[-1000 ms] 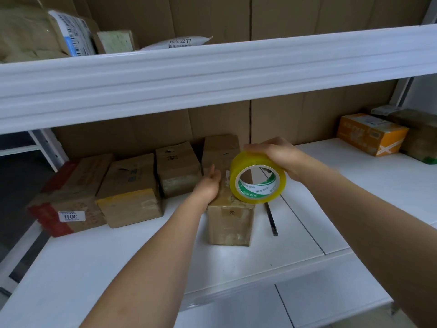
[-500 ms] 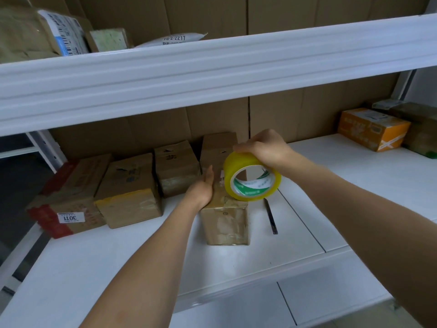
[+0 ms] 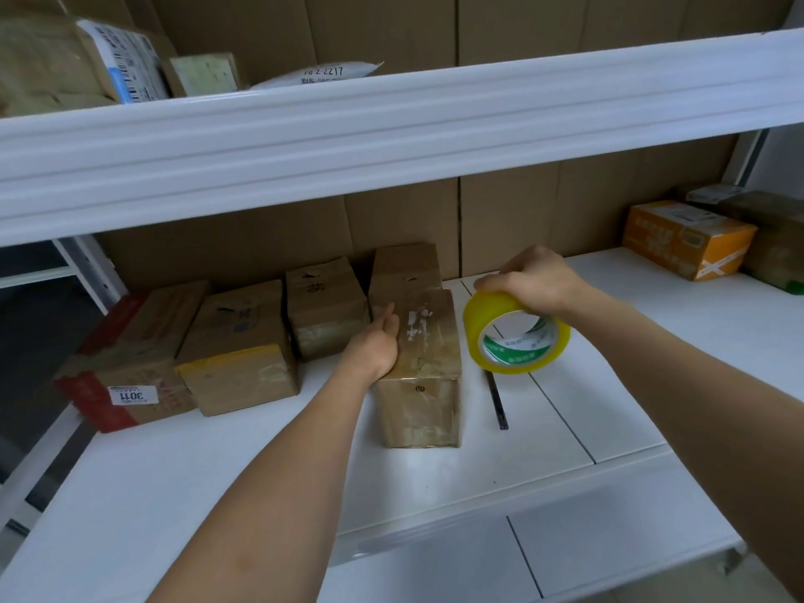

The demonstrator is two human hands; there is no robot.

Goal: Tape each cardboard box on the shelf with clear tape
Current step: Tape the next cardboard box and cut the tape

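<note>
My left hand point(image 3: 375, 343) rests against the left side of a tall brown box point(image 3: 420, 372) standing near the front of the white shelf point(image 3: 217, 463); thumb lies on the box's top edge, and the fingers wrap down its left face, mostly hidden from me. The top of this box shows glossy tape and torn label scraps.

My right hand point(image 3: 533, 278) grips a roll of yellowish clear tape point(image 3: 515, 335) from above, fingers curled over its rim. The roll hangs just to the right of the box, apart from it, its green-and-white core facing me. I cannot tell if a strip runs from roll to box.

Behind the held box, touching it, a second brown box point(image 3: 407, 265) stands against the cardboard backing. To the left sit three more in a row: a small box point(image 3: 324, 306), a box with a yellow edge point(image 3: 237, 346), and a box with red tape and a white label point(image 3: 126, 359).

A thin dark strip point(image 3: 498, 400) lies on the shelf below the roll. Far right, an orange box point(image 3: 687, 237) sits beside a darker parcel point(image 3: 774, 237). The upper shelf point(image 3: 391, 124) carries parcels and a white mailer point(image 3: 319, 74).
</note>
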